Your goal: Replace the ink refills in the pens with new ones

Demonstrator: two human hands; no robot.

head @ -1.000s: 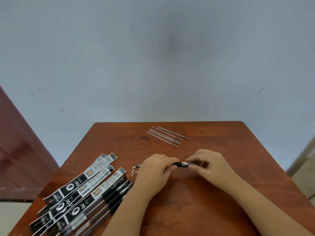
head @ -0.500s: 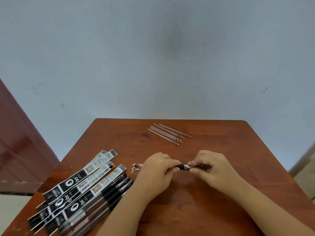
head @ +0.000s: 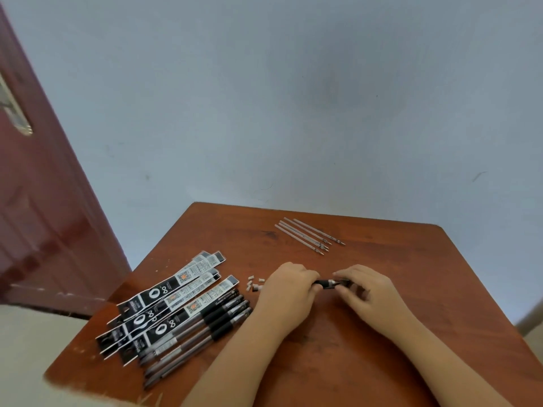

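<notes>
Slim black pen (head: 330, 283), both hands (head: 289, 292)

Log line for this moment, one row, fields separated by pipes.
left hand grips pen | right hand grips tip end | bare refills far side | packs left

Pen in hand: a black-gripped pen with a silver collar (head: 332, 282) lay level, held at both ends just above the surface.
Spare pens: dark, clear-barrelled pens (head: 202, 333) lay side by side at front left.
Refill packs: black-and-white packets (head: 173, 298) overlapped beside them.
Bare refills: thin grey refills (head: 308, 235) lay parallel at the far edge.
</notes>
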